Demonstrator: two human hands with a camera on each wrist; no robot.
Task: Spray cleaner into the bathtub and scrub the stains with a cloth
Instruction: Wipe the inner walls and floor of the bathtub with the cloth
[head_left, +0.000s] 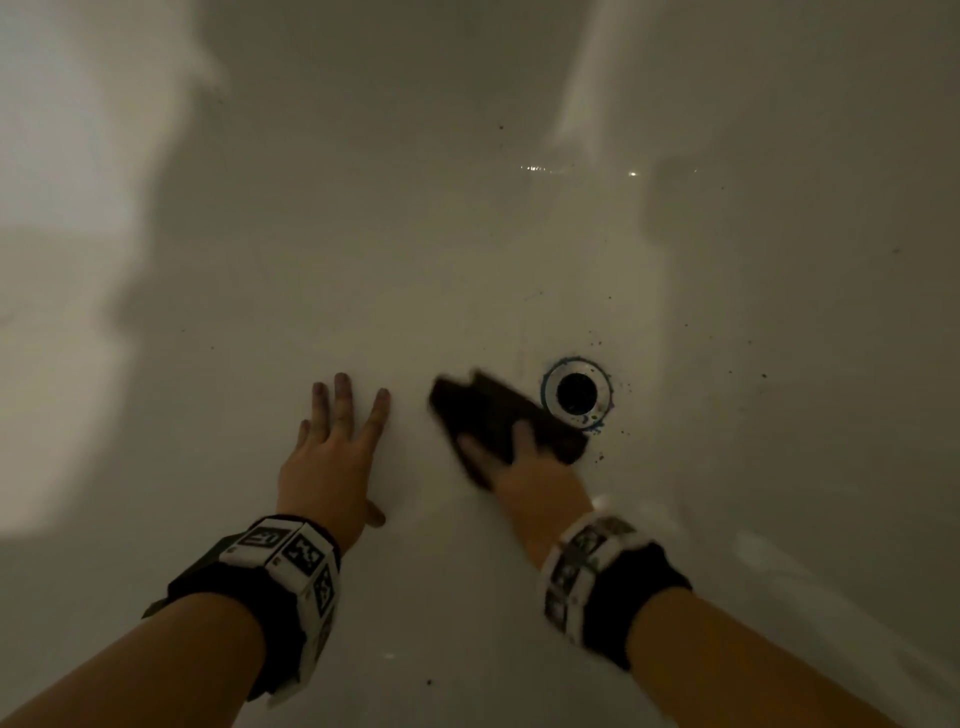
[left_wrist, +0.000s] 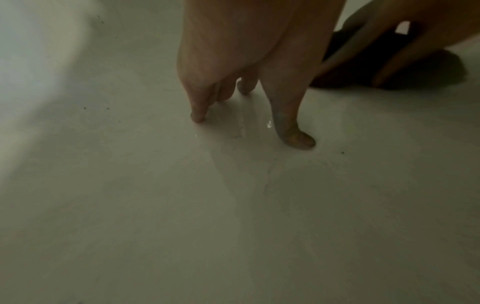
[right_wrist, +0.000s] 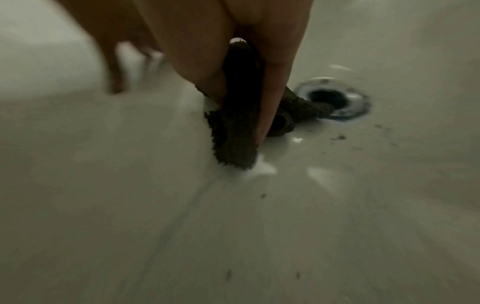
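Bathtub (head_left: 467, 234), white and dim, filled every view, its floor speckled with dark bits. Left hand (head_left: 332, 457) lay lower left of centre in the head view, fingers (left_wrist: 293, 131) straight and spread, tips pressed on the tub floor, grasping nothing. Right hand (head_left: 524, 467) pressed the dark cloth (head_left: 498, 415) flat to the floor at lower centre, fingers over it, just beside the drain (head_left: 576, 392). Only from the right wrist: the cloth's nubby edge (right_wrist: 233, 148) and 1 corner reaching onto the drain's metal ring (right_wrist: 335, 98).
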